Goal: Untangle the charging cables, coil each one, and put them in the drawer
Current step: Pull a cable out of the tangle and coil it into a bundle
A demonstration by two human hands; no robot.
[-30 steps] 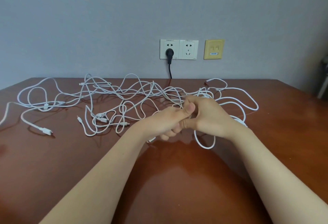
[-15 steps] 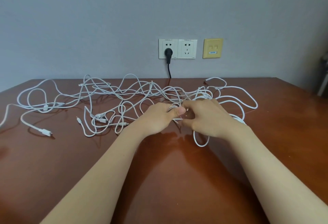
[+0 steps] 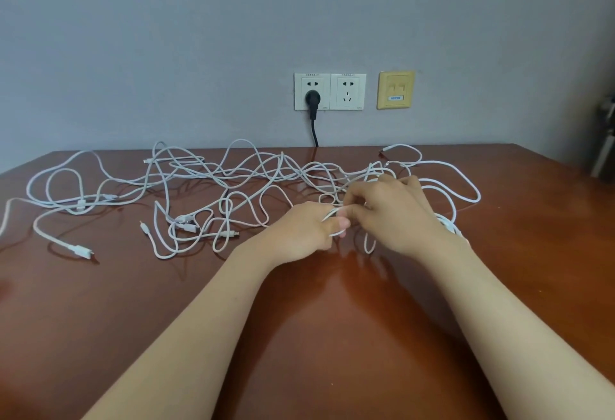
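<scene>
Hands: two, ours, meeting just toward 12 o'clock from the table's middle, thumbs close together.
Left hand [image 3: 304, 233]: thumb and forefinger pinch one small loop [image 3: 332, 215] of white cable.
Right hand [image 3: 394, 216]: fingers curled, pinching the same loop from its 3 o'clock side; one bend of cable hangs below, toward 6 o'clock.
Cables [image 3: 213, 173]: white, one tangle lying on the table, spread from 9 o'clock round to 2 o'clock of our hands. The strands cross too much for us to count separate cables.
Connector ends: we count at least six lying free, most at 9 o'clock of the left hand.
Table [image 3: 299, 336]: one, reddish-brown, glossy.
Sockets [image 3: 348, 92]: two, white, side by side on the wall at 12 o'clock.
Plug [image 3: 312, 97]: one, black, in the left socket, cord dropping behind the table.
Wall plate [image 3: 396, 89]: one, yellow, at 3 o'clock of the sockets.
</scene>
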